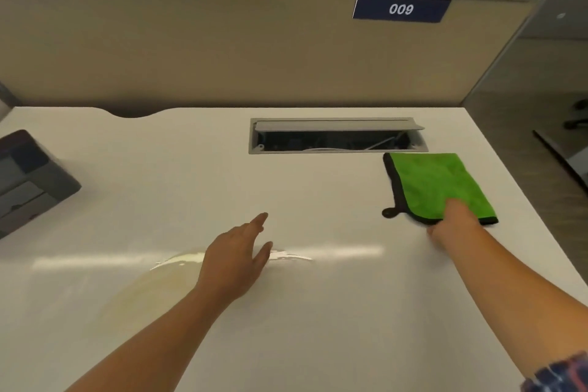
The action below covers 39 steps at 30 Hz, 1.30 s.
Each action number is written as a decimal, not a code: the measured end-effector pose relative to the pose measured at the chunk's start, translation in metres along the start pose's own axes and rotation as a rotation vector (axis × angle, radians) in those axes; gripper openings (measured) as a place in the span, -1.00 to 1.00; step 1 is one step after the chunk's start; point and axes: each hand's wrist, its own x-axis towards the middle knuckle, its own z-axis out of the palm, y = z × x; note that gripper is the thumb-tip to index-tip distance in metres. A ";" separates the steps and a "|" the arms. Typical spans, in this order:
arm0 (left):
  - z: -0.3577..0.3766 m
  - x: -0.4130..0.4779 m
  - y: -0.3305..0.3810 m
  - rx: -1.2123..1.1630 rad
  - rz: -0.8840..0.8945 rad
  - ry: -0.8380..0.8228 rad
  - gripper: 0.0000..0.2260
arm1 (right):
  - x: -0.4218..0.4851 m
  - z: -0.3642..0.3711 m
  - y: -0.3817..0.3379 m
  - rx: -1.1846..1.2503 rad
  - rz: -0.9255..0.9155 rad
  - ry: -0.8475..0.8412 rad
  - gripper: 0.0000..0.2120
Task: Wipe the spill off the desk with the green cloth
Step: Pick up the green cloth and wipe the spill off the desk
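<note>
A folded green cloth [436, 183] with a black border and a hanging loop lies flat at the right of the white desk [318, 328]. My right hand [453, 219] rests on the cloth's near edge, thumb on top and fingers curled at the hem, gripping it. A pale, glossy spill [171, 277] spreads over the desk's near left part, with a bright wet streak running right. My left hand [238, 256] hovers over the spill's right end, fingers apart, holding nothing.
An open cable tray [337, 137] is sunk into the desk just behind the cloth. A dark grey box [28, 178] stands at the left edge. A beige partition [254, 51] with a "009" sign closes the back. The desk's right edge is close to the cloth.
</note>
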 end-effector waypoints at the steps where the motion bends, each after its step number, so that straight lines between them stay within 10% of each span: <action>1: 0.001 -0.001 0.008 -0.043 -0.022 0.015 -0.50 | -0.003 0.006 -0.010 0.081 -0.001 -0.043 -0.65; 6: 0.002 -0.010 0.033 -0.235 -0.162 0.081 -0.52 | -0.013 0.028 -0.039 0.106 0.206 0.073 -0.60; 19: -0.002 -0.030 0.065 -0.628 -0.338 0.128 -0.64 | -0.087 0.010 -0.030 0.163 -0.211 -0.249 -0.72; 26: -0.046 -0.060 0.053 -1.003 -0.655 -0.007 -0.71 | -0.229 -0.021 0.052 0.010 -0.093 -0.620 -0.80; 32: -0.073 -0.127 0.005 -1.277 -0.961 -0.488 -0.57 | -0.322 -0.047 0.138 -0.188 0.111 -0.877 -0.65; 39: -0.094 -0.216 -0.076 -1.320 -0.913 -0.083 -0.79 | -0.355 -0.042 0.247 -0.476 0.082 -0.931 -0.63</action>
